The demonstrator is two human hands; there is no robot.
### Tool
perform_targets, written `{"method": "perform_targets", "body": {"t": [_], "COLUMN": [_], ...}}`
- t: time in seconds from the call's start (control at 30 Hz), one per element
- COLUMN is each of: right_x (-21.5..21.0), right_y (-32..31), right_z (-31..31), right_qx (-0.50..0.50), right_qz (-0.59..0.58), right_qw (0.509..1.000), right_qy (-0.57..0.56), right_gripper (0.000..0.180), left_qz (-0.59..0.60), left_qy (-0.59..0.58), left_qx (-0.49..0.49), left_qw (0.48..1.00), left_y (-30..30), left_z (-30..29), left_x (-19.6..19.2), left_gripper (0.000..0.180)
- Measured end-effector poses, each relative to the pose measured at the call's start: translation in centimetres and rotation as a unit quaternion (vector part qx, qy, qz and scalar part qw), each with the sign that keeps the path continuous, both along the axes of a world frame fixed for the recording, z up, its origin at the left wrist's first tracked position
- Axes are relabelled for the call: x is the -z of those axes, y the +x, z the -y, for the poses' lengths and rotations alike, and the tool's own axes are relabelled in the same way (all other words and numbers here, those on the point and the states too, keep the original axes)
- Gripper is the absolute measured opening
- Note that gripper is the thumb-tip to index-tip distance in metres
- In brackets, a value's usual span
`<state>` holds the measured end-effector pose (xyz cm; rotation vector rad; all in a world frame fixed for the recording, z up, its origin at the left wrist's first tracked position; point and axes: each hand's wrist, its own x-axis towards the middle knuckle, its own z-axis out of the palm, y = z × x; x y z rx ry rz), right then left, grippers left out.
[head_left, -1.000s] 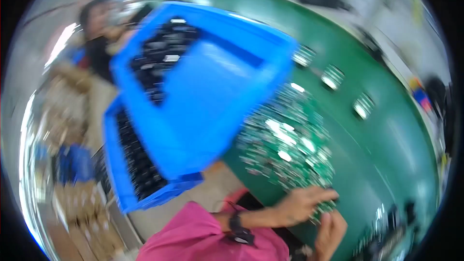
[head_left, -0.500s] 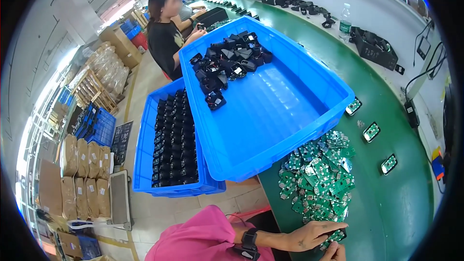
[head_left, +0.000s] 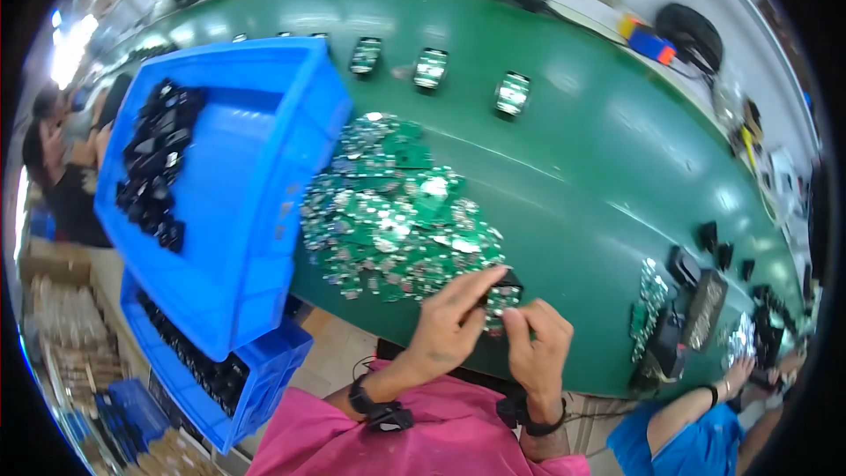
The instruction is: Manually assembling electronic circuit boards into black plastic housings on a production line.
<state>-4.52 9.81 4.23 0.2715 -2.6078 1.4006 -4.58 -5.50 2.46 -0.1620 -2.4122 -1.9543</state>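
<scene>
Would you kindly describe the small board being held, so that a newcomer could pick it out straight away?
Start at the green table and find the big heap of green circuit boards beside the blue bin. At the heap's near edge, the left hand and right hand meet around one small green board. Unlike the loose ones, it is pinched between fingers against a black part.

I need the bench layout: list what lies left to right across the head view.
Blue bin of black parts → heap of green circuit boards → left hand → right hand, both on a small board → upright stack of boards → black units.
</scene>
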Motion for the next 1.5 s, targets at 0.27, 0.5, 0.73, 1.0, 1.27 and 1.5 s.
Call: {"method": "perform_targets", "body": {"t": [0.27,0.5,0.73,1.0,1.27,1.5], "right_x": [1.0,1.0,1.3,1.5,1.5,2.5], "right_y": [0.5,0.7,0.2,0.3,0.3,1.0], "right_z": [-0.8,-0.8,-1.5,-1.5,-1.2,-1.4], "right_qx": [0.026,0.055,-0.028,0.001,0.001,-0.007], "right_qz": [-0.030,0.099,0.019,0.034,0.077,-0.098], "right_qw": [0.998,0.993,0.999,0.999,0.994,0.989], "right_qy": [0.047,-0.037,-0.029,-0.024,-0.083,-0.107], "right_gripper": [0.020,0.016,0.043,0.041,0.041,0.043], "left_qz": [0.108,0.137,0.155,0.201,0.053,-0.177], "left_qy": [0.176,0.128,0.140,0.144,0.000,-0.061], "left_qx": [0.065,0.056,0.038,0.076,0.012,-0.019], "left_qw": [0.976,0.981,0.977,0.966,0.999,0.982], "left_y": [0.2,0.2,-0.2,-0.3,0.1,1.0], "left_z": [-0.3,-0.5,-1.0,-1.3,-2.3,-2.8], "left_x": [0.5,0.8,0.1,0.2,-0.1,0.2], "left_gripper": [0.040,0.036,0.033,0.039,0.030,0.031]}}
